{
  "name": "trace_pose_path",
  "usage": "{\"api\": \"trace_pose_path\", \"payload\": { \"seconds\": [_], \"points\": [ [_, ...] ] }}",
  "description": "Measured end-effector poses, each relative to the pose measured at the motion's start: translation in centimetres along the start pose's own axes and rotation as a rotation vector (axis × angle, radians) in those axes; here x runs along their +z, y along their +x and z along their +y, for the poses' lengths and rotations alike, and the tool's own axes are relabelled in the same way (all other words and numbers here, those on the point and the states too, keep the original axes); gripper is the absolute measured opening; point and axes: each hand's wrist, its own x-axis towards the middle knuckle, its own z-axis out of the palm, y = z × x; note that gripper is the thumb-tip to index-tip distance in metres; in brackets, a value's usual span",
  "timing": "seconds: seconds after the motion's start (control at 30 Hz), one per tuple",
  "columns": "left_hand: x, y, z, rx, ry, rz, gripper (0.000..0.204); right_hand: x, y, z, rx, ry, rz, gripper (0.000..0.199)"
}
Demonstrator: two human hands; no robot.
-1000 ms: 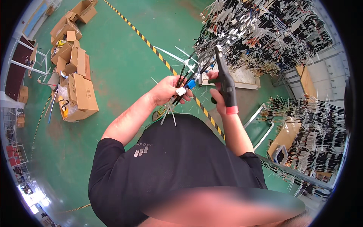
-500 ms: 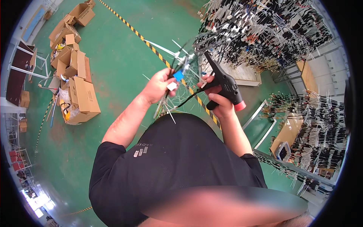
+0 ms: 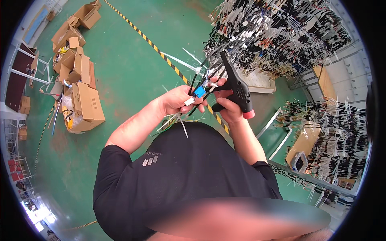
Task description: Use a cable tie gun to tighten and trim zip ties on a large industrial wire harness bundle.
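Note:
My left hand [image 3: 179, 101] grips a bundle of black wires [image 3: 196, 86] with a small blue tag [image 3: 199, 92] and white cable ties [image 3: 179, 63] sticking out from it. My right hand [image 3: 228, 107] holds a black pistol-shaped cable tie tool [image 3: 237, 87] with a red end, its thin nose pointing up beside the bundle. Both hands are close together in front of my chest, fingers nearly touching. Loose tie tails and thin green and white wires hang below my left hand.
A big rack hung with many black and white wire harnesses [image 3: 277, 32] fills the upper right, with more harnesses [image 3: 341, 140] at the right. Open cardboard boxes [image 3: 78, 80] lie on the green floor at left. A yellow-black striped line [image 3: 157, 48] crosses the floor.
The tool has swung from the right of the bundle to upright right against it. Both hands have drawn together, the wire bundle staying in my left hand.

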Motion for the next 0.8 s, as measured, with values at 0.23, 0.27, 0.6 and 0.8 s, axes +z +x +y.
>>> {"api": "trace_pose_path", "payload": {
  "seconds": [0.23, 0.27, 0.6, 0.8],
  "points": [
    [0.6, -0.2, -0.5, 0.093, 0.206, 0.329, 0.018, -0.2, -2.0, -3.7, 0.095, -0.403, 0.03, 0.055],
    [0.5, -0.1, -0.7, 0.112, 0.242, 0.378, 0.015, -2.2, -2.8, -4.8, 0.18, -0.664, -0.033, 0.059],
    [0.2, -0.1, -1.6, 0.294, 1.027, 0.801, 0.017, -1.9, -4.6, -7.8, 0.407, -1.075, -0.219, 0.057],
    [0.2, -0.6, -1.0, 0.31, 1.165, 0.826, 0.017, 0.2, -3.7, -8.0, 0.451, -1.132, -0.254, 0.053]
  ]
}}
